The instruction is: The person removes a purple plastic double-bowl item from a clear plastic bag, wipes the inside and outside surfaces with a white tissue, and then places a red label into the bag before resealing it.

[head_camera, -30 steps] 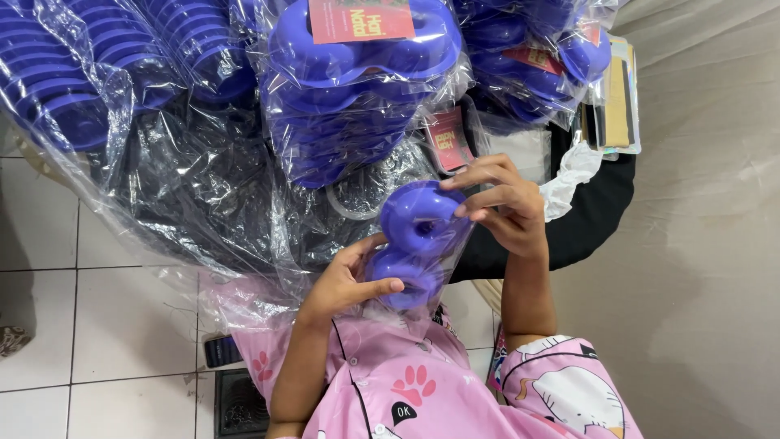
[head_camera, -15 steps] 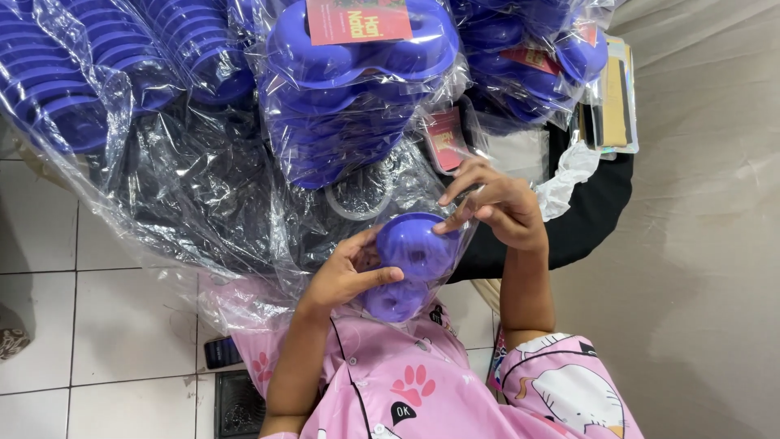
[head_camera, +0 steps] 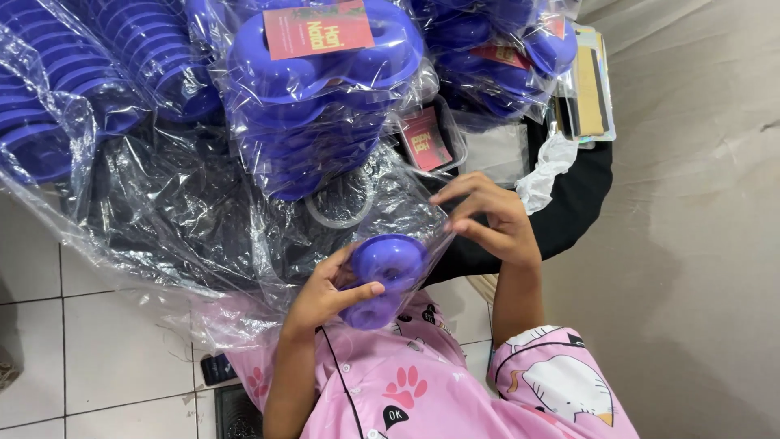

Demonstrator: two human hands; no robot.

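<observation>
now gripping a purple tray (head_camera: 388,272) inside a clear bag (head_camera: 410,219): left hand (head_camera: 325,294) clamped on the tray's left edge, thumb laid across its front, fingers curled behind. held tilted, low in the middle of the scene, just above the pink pyjama top (head_camera: 422,390). shows two round hollows, the upper one facing the camera, the lower one partly hidden by the thumb.

just right of it, right hand (head_camera: 491,219) pinching the bag's right side, thumb and fingers pressed together on the plastic, other fingers spread a little. touching the bag only; apart from the tray itself as far as can be told.

further off, above the hands, a stack of bagged trays (head_camera: 317,97), same purple, topped with a red card (head_camera: 318,29). more bagged stacks far right (head_camera: 504,49) and bare purple stacks far left (head_camera: 73,73), all wrapped or draped in crinkled clear plastic (head_camera: 162,211). near the stack's right foot, a small red card in a sleeve (head_camera: 426,138). right of that, a crumpled white tissue (head_camera: 551,167) lying on a black cloth (head_camera: 577,203). far right, a plain grey sheet (head_camera: 699,244). near left, white floor tiles (head_camera: 97,358) and a dark phone-like thing (head_camera: 218,367), partly hidden.
</observation>
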